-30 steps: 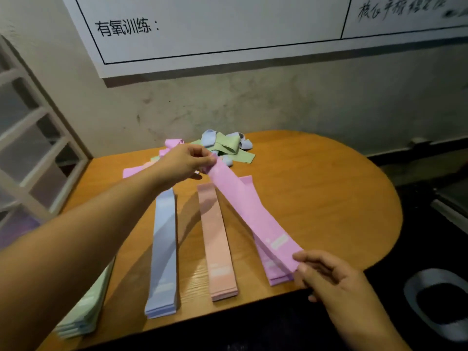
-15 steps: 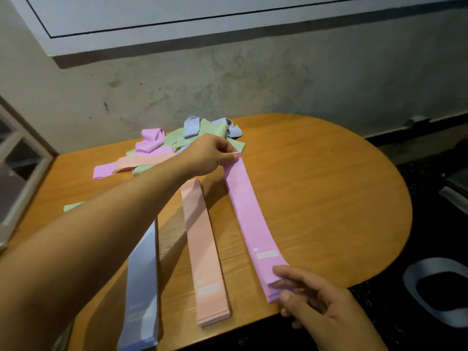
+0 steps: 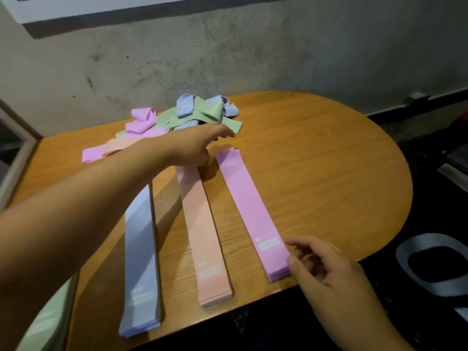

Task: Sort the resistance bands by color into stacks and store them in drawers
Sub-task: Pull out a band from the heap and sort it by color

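Observation:
Three flat stacks of bands lie side by side on the wooden table [image 3: 329, 173]: a blue stack [image 3: 140, 262], a peach stack [image 3: 202, 229] and a pink stack [image 3: 250, 211]. A green stack [image 3: 43, 323] shows at the lower left edge. A tangled pile of loose pink, green, blue and peach bands [image 3: 182, 117] sits at the back. My left hand [image 3: 195, 145] reaches over the table toward that pile, fingers apart, holding nothing. My right hand [image 3: 326, 269] hovers at the near end of the pink stack, fingers loosely curled, a fingertip touching its corner.
A stained grey wall stands right behind the table, with a whiteboard [image 3: 76, 11] hung on it. A white drawer frame [image 3: 15, 153] stands at the left. A grey ring-shaped object [image 3: 430, 267] lies on the dark floor to the right.
The pink band that both hands held stretched now lies flat on the pink stack. My left hand has let go of it and moved back toward the loose pile.

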